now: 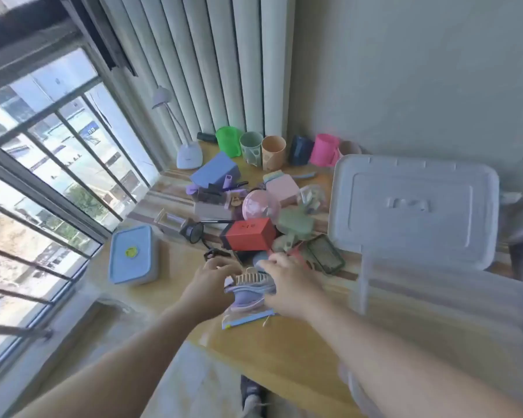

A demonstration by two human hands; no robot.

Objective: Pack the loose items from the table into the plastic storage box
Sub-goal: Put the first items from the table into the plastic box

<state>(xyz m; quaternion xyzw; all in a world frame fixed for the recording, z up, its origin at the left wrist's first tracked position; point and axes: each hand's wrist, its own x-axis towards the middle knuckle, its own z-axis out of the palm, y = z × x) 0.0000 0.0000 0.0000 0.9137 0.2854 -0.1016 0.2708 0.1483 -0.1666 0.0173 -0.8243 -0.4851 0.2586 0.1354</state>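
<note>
Plastic storage box (435, 300), clear and blurred, stands just right of the right hand (284, 285), its pale ribbed lid (414, 206) lying flat beyond it. Both hands reach forward over a wooden table (284, 351), forearms outstretched, closing from either side on a lilac comb (251, 289) with cream teeth. The left hand (212, 282) curls against its left end, fingers bent; the right hand cups its right end, fingers partly closed on it. Under the comb lies a clear zip bag (245, 319). Past the fingertips sits a crowded heap: a red box (249, 238), a pink fan (258, 206), a row of 6 cups (274, 152). Bare tabletop lies nearer than the wrists; a blue lidded container (132, 254) sits alone, left of the left hand.
</note>
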